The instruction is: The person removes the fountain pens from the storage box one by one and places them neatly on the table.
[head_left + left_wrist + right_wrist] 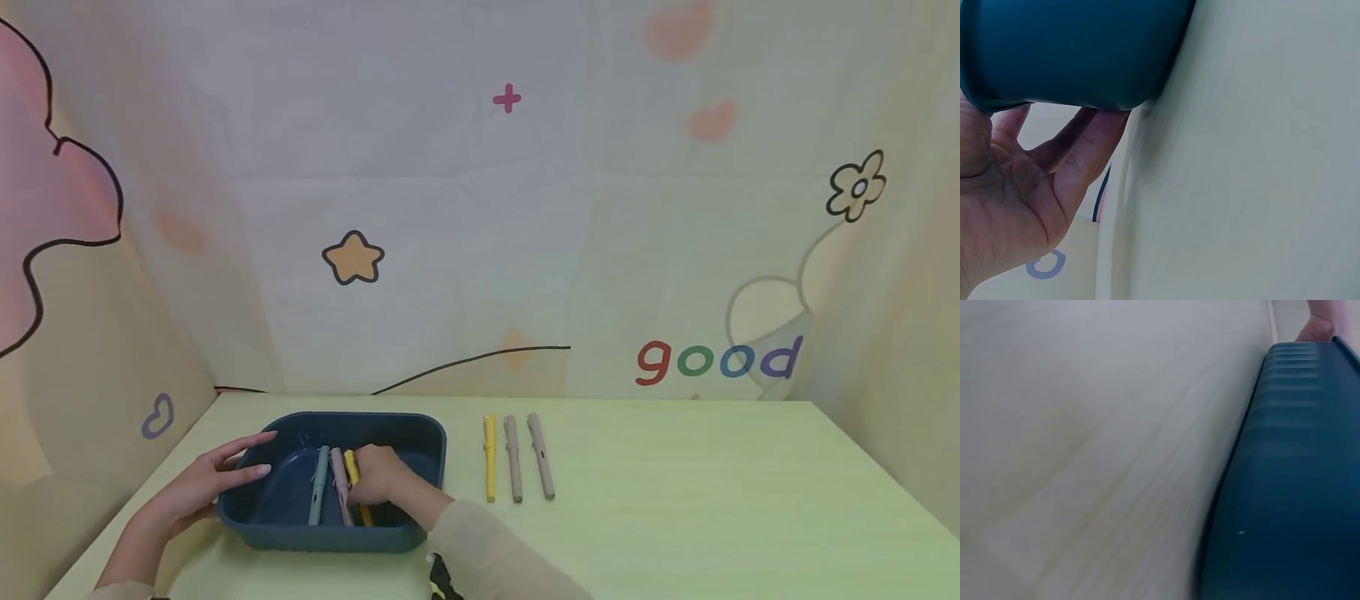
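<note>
Green table: your left hand, fingers straight, steadies blue tray; right hand pinches yellow pen inside. Lay parallel beside pink pen.

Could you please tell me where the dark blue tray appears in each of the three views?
Head: the dark blue tray sits lower left on the green table.
Left wrist: its outer wall fills the top left, above the left hand.
Right wrist: its wall fills the right side.
Shared landmark: the green table.
</note>
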`<state>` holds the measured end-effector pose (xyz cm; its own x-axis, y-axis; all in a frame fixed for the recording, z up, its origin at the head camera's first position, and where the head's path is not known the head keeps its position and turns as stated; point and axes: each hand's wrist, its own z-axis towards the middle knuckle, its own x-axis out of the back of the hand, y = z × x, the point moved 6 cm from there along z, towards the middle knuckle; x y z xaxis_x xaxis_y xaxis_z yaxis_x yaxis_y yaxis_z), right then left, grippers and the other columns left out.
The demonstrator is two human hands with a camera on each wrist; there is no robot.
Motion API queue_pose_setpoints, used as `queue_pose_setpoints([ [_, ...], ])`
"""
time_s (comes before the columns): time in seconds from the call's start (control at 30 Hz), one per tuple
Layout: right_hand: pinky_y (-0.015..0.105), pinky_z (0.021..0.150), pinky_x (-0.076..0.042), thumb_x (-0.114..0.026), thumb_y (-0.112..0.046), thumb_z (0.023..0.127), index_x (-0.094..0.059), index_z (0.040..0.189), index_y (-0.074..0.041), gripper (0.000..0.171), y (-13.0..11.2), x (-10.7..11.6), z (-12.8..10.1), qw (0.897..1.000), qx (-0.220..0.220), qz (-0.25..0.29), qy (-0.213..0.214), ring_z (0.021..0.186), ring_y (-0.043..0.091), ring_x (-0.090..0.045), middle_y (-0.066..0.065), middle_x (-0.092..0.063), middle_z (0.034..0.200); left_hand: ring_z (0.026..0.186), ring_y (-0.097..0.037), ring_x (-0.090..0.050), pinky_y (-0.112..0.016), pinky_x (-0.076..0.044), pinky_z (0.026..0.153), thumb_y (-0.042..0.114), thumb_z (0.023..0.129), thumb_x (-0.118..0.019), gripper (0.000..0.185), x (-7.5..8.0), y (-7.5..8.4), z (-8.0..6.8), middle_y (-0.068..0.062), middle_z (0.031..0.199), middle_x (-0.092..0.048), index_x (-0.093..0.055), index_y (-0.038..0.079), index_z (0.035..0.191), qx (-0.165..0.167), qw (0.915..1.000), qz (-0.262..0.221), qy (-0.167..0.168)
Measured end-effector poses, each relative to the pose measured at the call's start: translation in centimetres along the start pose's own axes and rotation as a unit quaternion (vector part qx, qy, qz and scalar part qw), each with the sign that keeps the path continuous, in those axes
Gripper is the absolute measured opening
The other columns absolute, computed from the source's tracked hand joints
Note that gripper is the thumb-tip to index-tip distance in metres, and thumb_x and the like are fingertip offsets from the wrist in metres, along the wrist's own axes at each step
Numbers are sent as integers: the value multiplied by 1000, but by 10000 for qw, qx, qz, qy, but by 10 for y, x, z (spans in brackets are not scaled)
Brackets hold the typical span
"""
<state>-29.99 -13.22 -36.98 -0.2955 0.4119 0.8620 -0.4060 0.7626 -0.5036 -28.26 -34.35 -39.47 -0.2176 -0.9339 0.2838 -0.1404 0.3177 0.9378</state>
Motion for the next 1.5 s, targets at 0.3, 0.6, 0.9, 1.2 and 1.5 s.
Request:
queue_pose_setpoints([
  [0.3, 21, 44, -36, -72, -17, 75, -51, 66, -7, 25, 5, -1, 0, 9988, -475, -127, 39, 49, 12, -43, 1, -44, 56, 112, -34, -49, -45, -50, 80, 28, 89, -59, 59, 1, 1, -1, -33, 144, -12, -33, 19, 141, 74, 9999, 63, 39],
  [0.6, 20, 43, -37, -72, -15, 74, -53, 62, -7, 24, 7, 1, -5, 9967, -727, -356, -99, 47, 12, -45, 0, -42, 52, 110, -34, -51, -45, -50, 78, 27, 89, -60, 60, 0, 1, 1, -33, 144, -10, -33, 21, 142, 57, 10000, 1, -31],
  [0.9, 25, 45, -48, -74, -8, 72, -64, 78, -5, 12, 21, 5, -6, 9908, -1272, 228, -403, 51, 16, -55, 4, -54, 66, 113, -33, -49, -44, -50, 80, 27, 89, -59, 57, 1, 2, 0, -32, 145, -8, -35, 25, 141, 48, 9999, 7, -89],
  [1.2, 30, 48, -51, -73, -3, 71, -65, 105, -3, 35, 30, 11, -5, 9837, -1287, 1174, -443, 56, 18, -59, 5, -57, 77, 108, -29, -53, -44, -50, 79, 26, 90, -58, 52, 0, 1, 0, -32, 145, -9, -39, 32, 138, 16, 9998, -139, -113],
  [1.5, 29, 48, -52, -72, 2, 71, -62, 115, -4, 45, 31, 25, -5, 9779, -1123, 1751, -198, 56, 19, -63, 7, -60, 77, 121, -39, -40, -44, -49, 81, 30, 89, -58, 60, 1, 2, 0, -31, 146, -9, -32, 24, 142, 94, 9998, 149, -73],
])
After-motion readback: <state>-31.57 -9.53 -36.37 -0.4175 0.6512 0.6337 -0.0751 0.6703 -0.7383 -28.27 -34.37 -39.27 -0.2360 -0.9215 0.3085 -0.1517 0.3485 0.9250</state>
